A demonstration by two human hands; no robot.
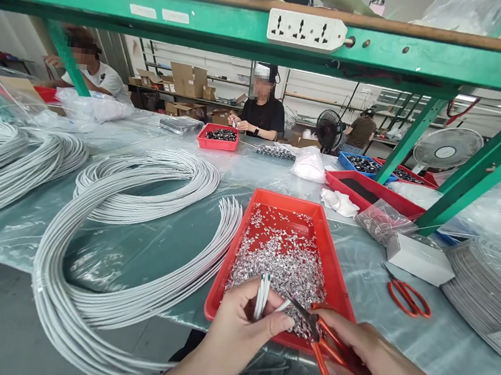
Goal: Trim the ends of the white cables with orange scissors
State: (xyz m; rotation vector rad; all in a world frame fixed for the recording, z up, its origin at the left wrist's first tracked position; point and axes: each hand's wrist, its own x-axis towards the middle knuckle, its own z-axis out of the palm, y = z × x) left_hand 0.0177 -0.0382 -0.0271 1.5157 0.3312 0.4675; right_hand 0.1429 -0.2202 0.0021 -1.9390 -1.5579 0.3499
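On the plastic-covered counter (158, 249), bottom centre, the left hand (235, 329) pinches upright thin white cable ends (261, 293); the right hand's (375, 367) orange-handled scissors (327, 345) point left toward them, blades nearly touching.

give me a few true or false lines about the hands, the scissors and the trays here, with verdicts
1. The left hand pinches a few white cable ends. True.
2. The right hand holds blue-handled scissors. False: the held scissors have orange handles.
3. The nearest red tray holds small silvery pieces. True.
4. A second pair of orange scissors lies on the table to the right of that tray. True.
5. The big coil of white cable lies inside the red tray. False: it lies on the plastic-covered table, left of the tray.
6. The held scissors are closed on the cable ends. False: the blades sit just right of them, apart.
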